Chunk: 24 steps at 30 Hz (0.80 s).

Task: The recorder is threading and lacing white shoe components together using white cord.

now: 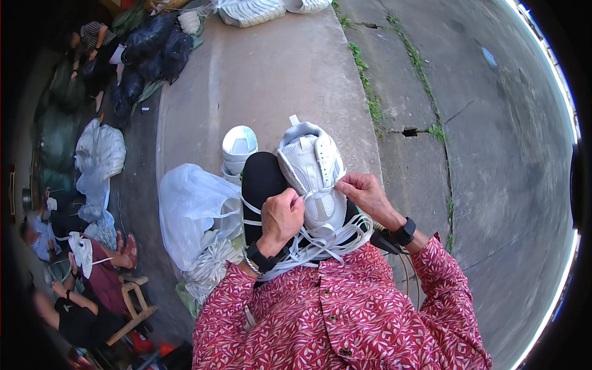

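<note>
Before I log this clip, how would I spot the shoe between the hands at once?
Find the red patterned shirt at the bottom centre. Just above it, between the left hand and right hand, lies a white sneaker. Unlike the crumpled plastic bag to its left, it has a mesh toe.

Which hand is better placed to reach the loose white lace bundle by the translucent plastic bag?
Probably the left hand: the white lace bundle lies on that side, nearer to it. The right hand is across the white sneaker, pinching a shoelace.
</note>
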Tool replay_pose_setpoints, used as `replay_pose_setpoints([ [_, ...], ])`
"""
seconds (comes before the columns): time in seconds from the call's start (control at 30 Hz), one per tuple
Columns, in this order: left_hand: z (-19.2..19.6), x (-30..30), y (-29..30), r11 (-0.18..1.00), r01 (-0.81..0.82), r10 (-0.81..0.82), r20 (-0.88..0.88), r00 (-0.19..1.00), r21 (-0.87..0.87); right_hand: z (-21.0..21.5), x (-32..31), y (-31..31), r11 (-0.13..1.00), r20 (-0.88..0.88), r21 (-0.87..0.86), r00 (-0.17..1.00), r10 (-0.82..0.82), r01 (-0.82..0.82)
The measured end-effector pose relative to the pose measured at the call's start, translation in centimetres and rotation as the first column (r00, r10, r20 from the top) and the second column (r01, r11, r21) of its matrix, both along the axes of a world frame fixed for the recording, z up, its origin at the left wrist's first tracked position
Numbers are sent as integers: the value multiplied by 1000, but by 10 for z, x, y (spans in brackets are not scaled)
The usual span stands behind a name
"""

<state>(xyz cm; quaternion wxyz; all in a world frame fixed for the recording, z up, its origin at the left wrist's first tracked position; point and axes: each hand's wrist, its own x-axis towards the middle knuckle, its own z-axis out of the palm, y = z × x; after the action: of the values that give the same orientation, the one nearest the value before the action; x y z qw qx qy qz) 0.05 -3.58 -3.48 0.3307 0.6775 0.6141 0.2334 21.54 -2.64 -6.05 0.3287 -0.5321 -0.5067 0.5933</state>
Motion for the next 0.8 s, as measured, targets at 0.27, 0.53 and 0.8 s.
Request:
replay_pose_setpoints([
  [0.27, 20, 7, 16, 958, 266, -216, -339, 916, 111, 15, 1, 8, 992, -183, -108, 980, -79, 59],
  [0.53, 21, 9, 19, 966, 237, -196, -303, 933, 106, 8, 2, 8, 984, 85, 179, 996, -40, 24],
  [0.8, 4, 6, 4, 967, 229, -191, -283, 940, 110, -8, 13, 3, 992, 158, 106, 986, 45, -62],
])
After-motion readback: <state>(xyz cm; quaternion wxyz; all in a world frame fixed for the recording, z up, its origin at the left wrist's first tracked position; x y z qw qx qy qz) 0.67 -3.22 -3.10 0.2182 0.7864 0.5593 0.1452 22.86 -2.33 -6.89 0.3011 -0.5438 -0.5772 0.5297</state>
